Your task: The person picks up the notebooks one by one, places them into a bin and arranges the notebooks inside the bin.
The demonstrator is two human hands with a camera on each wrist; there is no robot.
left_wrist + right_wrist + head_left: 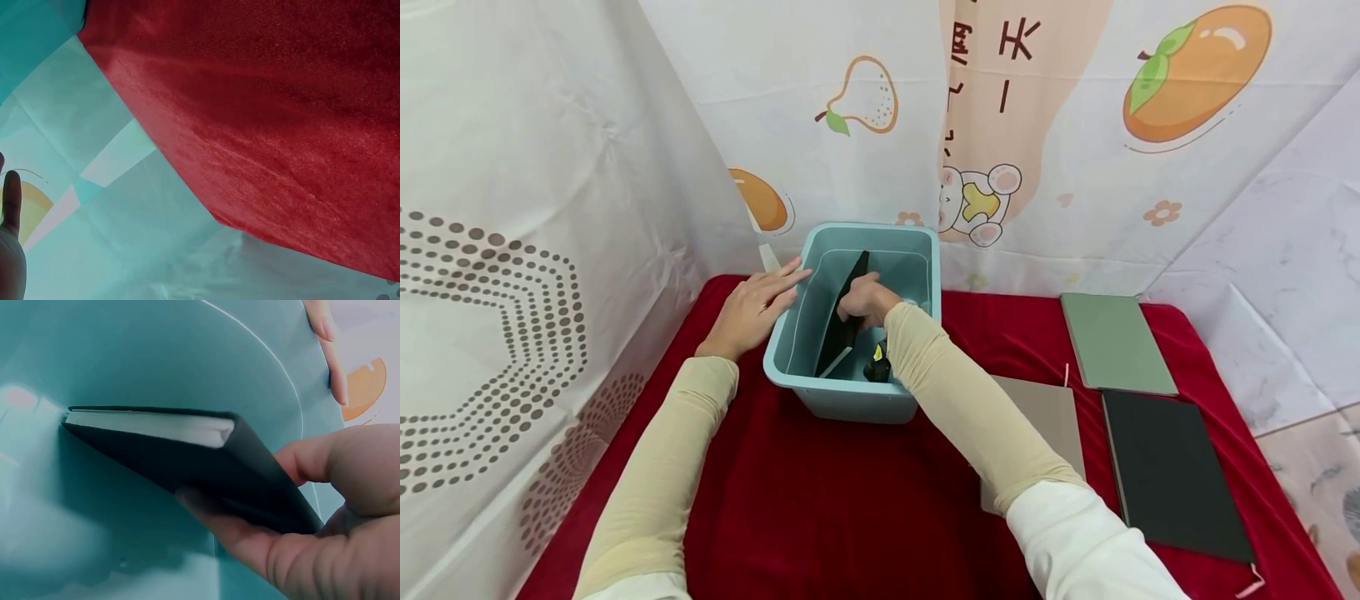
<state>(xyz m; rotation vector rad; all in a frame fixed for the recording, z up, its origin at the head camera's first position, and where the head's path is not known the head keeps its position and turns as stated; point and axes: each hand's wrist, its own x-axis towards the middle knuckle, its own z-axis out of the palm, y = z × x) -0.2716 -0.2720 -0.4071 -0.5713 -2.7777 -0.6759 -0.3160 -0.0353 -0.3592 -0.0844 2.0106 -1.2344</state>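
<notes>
A blue-grey plastic bin stands at the back of the red-covered table. Inside it, a black notebook is tilted on its edge towards the left wall. My right hand reaches into the bin and grips this notebook by its spine, thumb on one cover and fingers on the other. White page edges show in the right wrist view, on the notebook. My left hand rests with extended fingers on the bin's left rim. A small black-and-yellow object lies on the bin floor, partly hidden by my right forearm.
To the right, a green notebook lies behind a second black notebook with a pink ribbon. A grey-beige notebook lies partly under my right forearm. Printed curtains hang close behind the bin and at both sides.
</notes>
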